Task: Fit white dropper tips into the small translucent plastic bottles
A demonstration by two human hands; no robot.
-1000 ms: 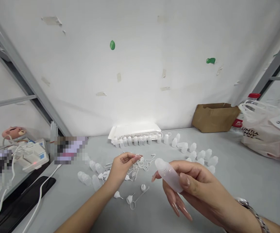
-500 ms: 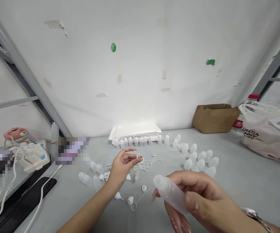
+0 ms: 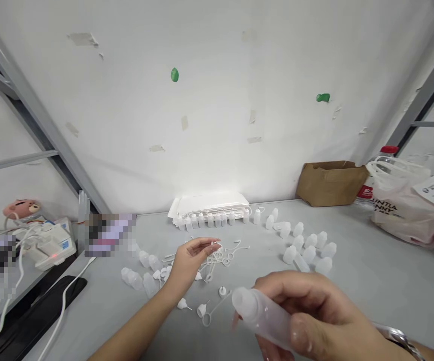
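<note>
My right hand (image 3: 310, 311) is wrapped round a translucent white plastic bottle (image 3: 264, 315), its narrow neck tilted up to the left. Further away, my left hand (image 3: 196, 255) pinches a small white ringed strap at its fingertips, over a loose pile of white ringed straps (image 3: 222, 258). White needle-tipped caps lie beside and below my left hand, one cap (image 3: 201, 310) next to a single ringed strap (image 3: 206, 319). Several bottles (image 3: 309, 253) lie or stand to the right, and more bottles (image 3: 132, 278) lie left of my left forearm.
Capped small bottles (image 3: 210, 219) stand in a row before a white tray-like stack (image 3: 211, 201) at the wall. A cardboard box (image 3: 331, 184) and a plastic bag (image 3: 405, 210) sit back right. Cables, a power strip (image 3: 53, 243) and a black case (image 3: 47, 318) are at left.
The fingers of my left hand have come together round the strap, the raised index finger lowering. My right hand and its bottle have moved slightly down, and the view has shifted a little.
</note>
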